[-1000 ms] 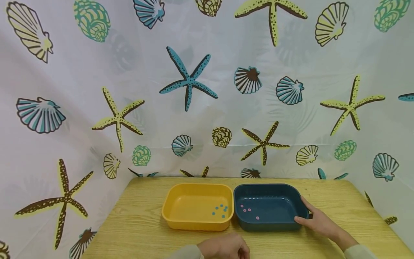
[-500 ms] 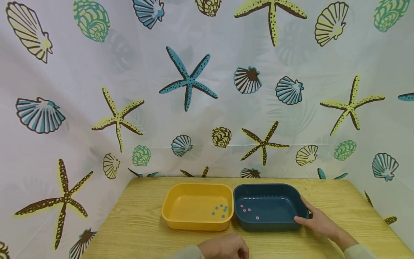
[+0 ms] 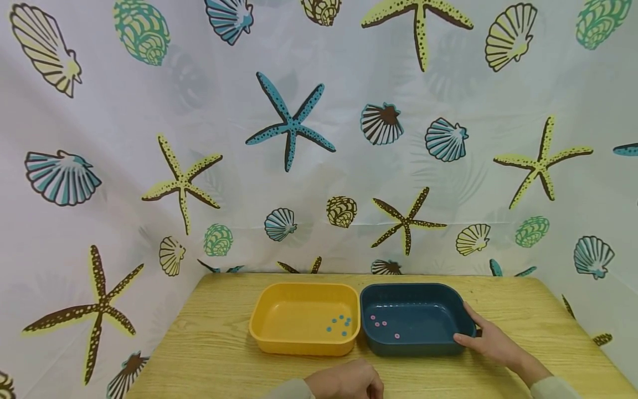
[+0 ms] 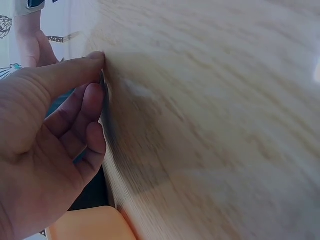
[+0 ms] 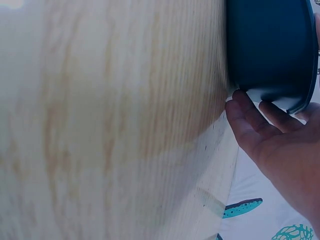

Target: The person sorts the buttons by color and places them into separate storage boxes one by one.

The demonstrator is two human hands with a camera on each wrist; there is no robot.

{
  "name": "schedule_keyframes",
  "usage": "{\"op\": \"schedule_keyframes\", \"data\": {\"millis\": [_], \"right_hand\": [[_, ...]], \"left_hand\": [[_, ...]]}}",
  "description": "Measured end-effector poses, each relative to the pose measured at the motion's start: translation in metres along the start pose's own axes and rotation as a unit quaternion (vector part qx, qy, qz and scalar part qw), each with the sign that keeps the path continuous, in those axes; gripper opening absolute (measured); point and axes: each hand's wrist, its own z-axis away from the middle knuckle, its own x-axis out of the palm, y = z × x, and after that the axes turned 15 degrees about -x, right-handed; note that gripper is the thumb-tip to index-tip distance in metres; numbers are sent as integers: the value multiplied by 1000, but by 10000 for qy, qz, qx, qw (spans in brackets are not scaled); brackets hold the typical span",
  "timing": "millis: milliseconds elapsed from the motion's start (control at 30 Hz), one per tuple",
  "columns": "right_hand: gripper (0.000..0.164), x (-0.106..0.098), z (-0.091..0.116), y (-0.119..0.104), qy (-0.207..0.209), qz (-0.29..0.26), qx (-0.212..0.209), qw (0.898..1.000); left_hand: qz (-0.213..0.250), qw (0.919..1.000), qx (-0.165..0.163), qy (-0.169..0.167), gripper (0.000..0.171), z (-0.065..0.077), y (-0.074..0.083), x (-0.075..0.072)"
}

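Observation:
My right hand [image 3: 493,346] grips the right end of a dark blue plastic bin [image 3: 416,349], thumb at the front rim and fingers round the outer wall. In the right wrist view, the fingertips [image 5: 240,95] touch the wall low down by the table. My left hand [image 3: 349,379] rests near the table front, below the two bins, fingers loosely curled. Nothing shows held in it; its thumb tip [image 4: 97,56] is close to the wood in the left wrist view. Several small round pink pieces [image 3: 384,323] lie at the left inside the dark blue bin.
A yellow bin [image 3: 299,348] stands directly left of the dark blue one, walls side by side. Several small round blue pieces [image 3: 329,329] lie in its right part. Both stand on a wooden table [image 3: 209,332]. Behind and beside it hangs a white seashell-print curtain [image 3: 319,177].

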Motion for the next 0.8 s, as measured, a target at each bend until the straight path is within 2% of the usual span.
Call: {"op": "schedule_keyframes", "data": {"millis": [200, 500, 667, 800], "right_hand": [[92, 0, 0, -1, -5, -8, -8, 10000], [92, 0, 1, -2, -9, -55, 68, 10000], [92, 0, 0, -2, -29, 10, 30, 10000], [92, 0, 0, -1, -10, 45, 18, 10000]], "left_hand": [[78, 9997, -212, -73, 8, 0, 3, 1], [-599, 9979, 168, 191, 8, -3, 1, 0], [-57, 9999, -78, -42, 10, -1, -2, -2], [-49, 9999, -70, 104, 9, 5, 3, -9]]}}
